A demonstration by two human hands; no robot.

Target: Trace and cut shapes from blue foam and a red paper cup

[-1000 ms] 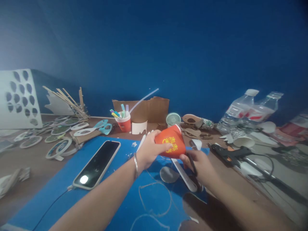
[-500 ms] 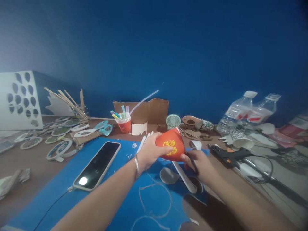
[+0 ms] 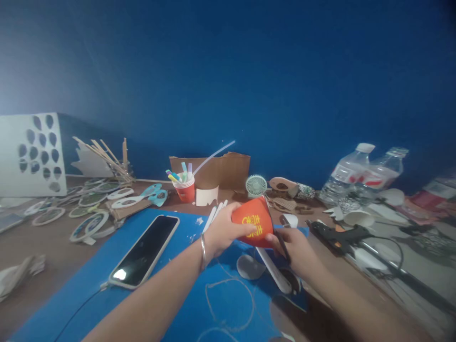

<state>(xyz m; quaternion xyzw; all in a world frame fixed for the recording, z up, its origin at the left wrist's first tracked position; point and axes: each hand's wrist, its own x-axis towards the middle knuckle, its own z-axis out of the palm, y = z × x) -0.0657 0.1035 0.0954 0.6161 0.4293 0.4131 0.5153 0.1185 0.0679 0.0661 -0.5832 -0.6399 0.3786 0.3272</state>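
Step in hand, as I read it: cutting into the orange paper cup (image 3: 252, 222) w/ scissors (image 3: 284, 247), centre of frame, just below mid-height.

L hand (image 3: 223, 231) is wrapped round the cup's left side, fingers curled across its printed face, thumb underneath; firm hold, cup tipped on its side w/ the rim pointing up-right. R hand (image 3: 296, 249) is closed thru the dark scissor handles, right beside the cup's lower right edge. Blades themselves are hidden btwn hand and cup, so can't tell how far open they are or whether they bite the paper yet.

Cup sits btwn both hands, touching the L fingers, touching or just short of the R knuckles, raised above the blue sheet (image 3: 178, 285).

Next move prob. calls for steadying the cup w/ the L hand, turning it bit by bit, while the R hand works the blades along the wall; thin paper will crumple if squeezed hard.

Around: phone (image 3: 145, 251) lower left of centre, glue gun (image 3: 338, 236) at right, water bottles (image 3: 359, 173) upper right, red cup of markers (image 3: 185, 188) behind.
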